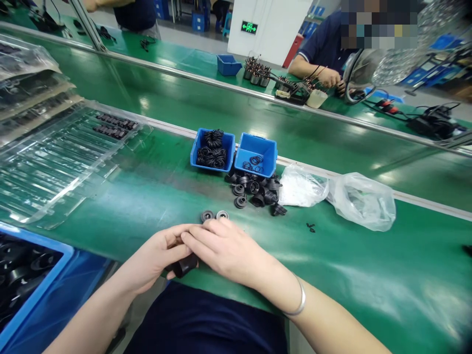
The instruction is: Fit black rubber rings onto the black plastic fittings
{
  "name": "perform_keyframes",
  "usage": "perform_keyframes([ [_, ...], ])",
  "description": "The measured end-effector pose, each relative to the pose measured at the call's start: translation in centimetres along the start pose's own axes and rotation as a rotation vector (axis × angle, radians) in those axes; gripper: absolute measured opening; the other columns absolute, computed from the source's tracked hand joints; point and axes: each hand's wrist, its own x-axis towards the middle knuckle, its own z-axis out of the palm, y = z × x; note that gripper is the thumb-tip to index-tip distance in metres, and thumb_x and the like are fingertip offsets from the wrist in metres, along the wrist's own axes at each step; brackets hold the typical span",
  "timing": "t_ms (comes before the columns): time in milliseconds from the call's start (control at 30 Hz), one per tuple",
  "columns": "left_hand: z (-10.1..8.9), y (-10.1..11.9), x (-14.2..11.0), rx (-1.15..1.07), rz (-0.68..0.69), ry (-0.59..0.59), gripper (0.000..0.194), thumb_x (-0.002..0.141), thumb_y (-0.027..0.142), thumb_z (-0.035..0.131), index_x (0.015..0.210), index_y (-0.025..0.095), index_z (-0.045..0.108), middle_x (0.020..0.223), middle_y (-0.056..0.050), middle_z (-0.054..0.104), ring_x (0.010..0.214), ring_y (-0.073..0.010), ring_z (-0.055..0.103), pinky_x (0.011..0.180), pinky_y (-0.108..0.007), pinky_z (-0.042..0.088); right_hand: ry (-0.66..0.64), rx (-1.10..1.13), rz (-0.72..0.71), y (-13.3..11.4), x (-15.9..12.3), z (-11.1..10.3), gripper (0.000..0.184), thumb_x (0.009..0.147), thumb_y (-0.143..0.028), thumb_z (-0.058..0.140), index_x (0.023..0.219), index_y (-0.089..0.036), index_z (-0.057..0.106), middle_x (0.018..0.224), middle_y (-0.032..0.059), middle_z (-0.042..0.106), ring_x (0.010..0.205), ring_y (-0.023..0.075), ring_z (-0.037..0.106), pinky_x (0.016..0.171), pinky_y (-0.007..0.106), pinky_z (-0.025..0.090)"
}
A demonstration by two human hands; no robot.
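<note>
My left hand (162, 253) is wrapped around a dark, hollow, cylindrical part (185, 266) at the table's near edge. Over its fingers lies my right hand (226, 248), with its fingers curled together; what their tips grip is hidden. Just beyond the fingertips are two small round ring-shaped parts, a grey one (207, 216) and a brighter metallic one (222, 215), partly covered by my right hand. Farther off, a pile of black plastic fittings (258, 189) lies in front of two blue bins.
One blue bin (193, 158) holds many black rubber rings; the other bin (271, 153) has a few. Clear plastic bags (363, 201) lie right of the fittings. Tiny black pieces (311, 227) rest nearby. Clear trays (55, 172) and a blue crate (68, 253) are left. A co-worker (320, 54) sits opposite.
</note>
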Motion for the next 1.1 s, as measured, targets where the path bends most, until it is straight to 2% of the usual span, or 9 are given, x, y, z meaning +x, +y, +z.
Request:
perform_keyframes([
  [133,1.0,0.4,-0.1,-0.085,-0.022,-0.008,0.054,0.084,0.036,0.075,0.134,0.025,0.058,0.089,-0.003,0.066,0.059,-0.0084,0.052,0.037,-0.013,0.037,0.102,0.051,0.059,0.2,-1.2,0.1,0.03,0.101,-0.016,0.046,0.13,-0.011,0.052,0.114,0.0127,0.069,0.097,0.0221,0.058,0.083,0.038,0.049],
  [267,1.2,1.1,-0.1,-0.283,-0.043,0.15,0.033,0.086,0.031,0.073,0.118,0.023,0.07,0.111,-0.008,0.067,0.081,-0.0141,0.065,0.046,-0.013,0.047,0.365,0.312,0.467,2.1,-3.6,0.2,0.028,0.095,-0.025,0.061,0.12,-0.019,0.052,0.109,0.0082,0.067,0.095,0.0191,0.062,0.085,0.034,0.053],
  [367,0.6,1.3,-0.1,-0.366,-0.047,0.276,0.024,0.087,0.024,0.07,0.11,0.019,0.074,0.11,-0.01,0.07,0.088,-0.0169,0.068,0.055,-0.014,0.054,0.384,0.391,0.726,3.3,-5.3,1.0,0.027,0.092,-0.03,0.064,0.115,-0.021,0.051,0.105,0.0068,0.065,0.09,0.019,0.065,0.08,0.033,0.056],
  [533,-0.1,1.0,0.0,-0.421,-0.053,0.353,0.024,0.088,0.016,0.066,0.11,0.018,0.075,0.113,-0.011,0.072,0.087,-0.0152,0.07,0.069,-0.02,0.062,0.293,0.282,0.683,3.9,-6.3,2.4,0.039,0.095,-0.035,0.061,0.129,-0.021,0.047,0.114,0.0099,0.066,0.098,0.023,0.068,0.087,0.039,0.057],
  [700,-0.6,0.8,0.2,-0.369,-0.006,0.384,0.028,0.084,0.02,0.07,0.112,0.016,0.074,0.113,-0.01,0.072,0.09,-0.0154,0.07,0.076,-0.021,0.062,0.237,0.199,0.556,4.0,-6.1,2.8,0.033,0.097,-0.035,0.06,0.126,-0.021,0.052,0.114,0.01,0.067,0.104,0.0247,0.066,0.092,0.042,0.055],
  [800,-1.4,0.5,0.7,-0.125,0.144,0.425,0.032,0.082,0.031,0.074,0.11,0.018,0.072,0.109,-0.009,0.072,0.095,-0.0197,0.069,0.085,-0.032,0.062,0.197,0.275,0.515,4.2,-6.0,2.8,0.031,0.097,-0.031,0.06,0.125,-0.021,0.052,0.113,0.0094,0.065,0.106,0.0237,0.063,0.094,0.04,0.054],
  [933,-3.2,0.4,2.0,0.7,0.503,0.527,0.033,0.084,0.041,0.071,0.112,0.023,0.069,0.116,-0.007,0.068,0.109,-0.026,0.064,0.103,-0.046,0.051,0.178,0.286,0.495,4.6,-5.7,2.8,0.036,0.095,-0.031,0.062,0.128,-0.021,0.05,0.116,0.0107,0.062,0.108,0.0248,0.061,0.094,0.042,0.053],
  [1000,-3.9,0.6,2.8,1.068,0.623,0.448,0.036,0.09,0.04,0.064,0.123,0.026,0.064,0.123,-0.008,0.064,0.117,-0.0267,0.06,0.104,-0.044,0.049,0.149,0.262,0.485,4.8,-5.3,2.7,0.042,0.093,-0.036,0.064,0.13,-0.021,0.049,0.119,0.0114,0.061,0.11,0.0259,0.06,0.094,0.042,0.053],
  [1100,-4.2,0.9,4.2,1.361,0.708,0.273,0.045,0.096,0.043,0.054,0.137,0.025,0.053,0.127,-0.01,0.061,0.115,-0.026,0.062,0.096,-0.039,0.054,0.088,0.185,0.47,5.0,-4.6,2.5,0.052,0.092,-0.048,0.064,0.132,-0.019,0.05,0.118,0.0116,0.061,0.104,0.0258,0.063,0.088,0.039,0.054],
])
